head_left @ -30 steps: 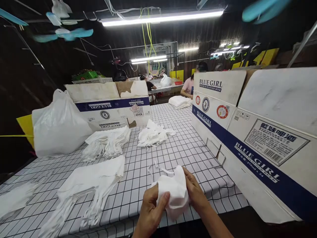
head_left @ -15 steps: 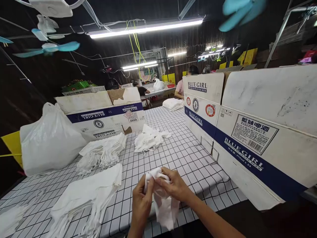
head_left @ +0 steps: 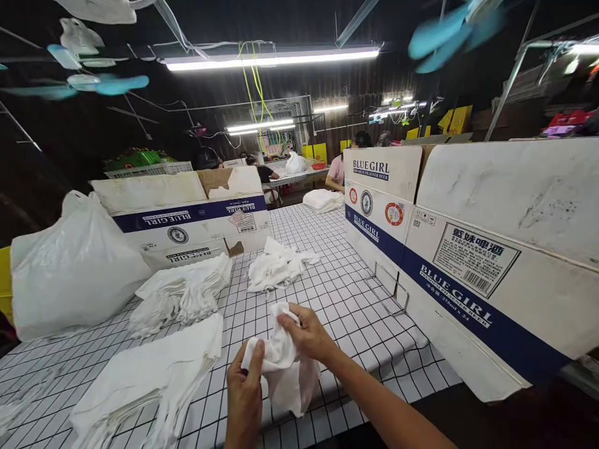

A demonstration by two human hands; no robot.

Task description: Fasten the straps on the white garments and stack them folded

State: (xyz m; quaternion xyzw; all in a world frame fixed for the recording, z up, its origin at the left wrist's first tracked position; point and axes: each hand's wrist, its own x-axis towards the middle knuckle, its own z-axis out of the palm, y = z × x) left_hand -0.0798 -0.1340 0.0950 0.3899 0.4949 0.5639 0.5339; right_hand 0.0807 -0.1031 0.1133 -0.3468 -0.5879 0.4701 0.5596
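Note:
A small white cloth piece (head_left: 290,380) hangs between my two hands above the near edge of the table. My left hand (head_left: 246,380) pinches its left side between thumb and fingers. Farther up and to the right, my right hand (head_left: 306,333) grips the bunched upper edge. The cloth's lower part drapes down, and its exact kind is unclear. Beyond my hands lies a loose heap of white cloth pieces (head_left: 278,267). To the left are a neat stack of white pieces with dangling strips (head_left: 150,368) and another stack (head_left: 191,284) behind it.
A checkered cloth covers the table (head_left: 327,274). Tall cardboard boxes stand at the right (head_left: 468,262) and back left (head_left: 187,218), with a wire stand (head_left: 390,293) by the right one. A full white plastic bag (head_left: 75,268) sits left. People work farther back.
My hands have moved apart, spreading the upper edge of the cloth that was bunched between them. My left hand has shifted left and down. The view has turned slightly.

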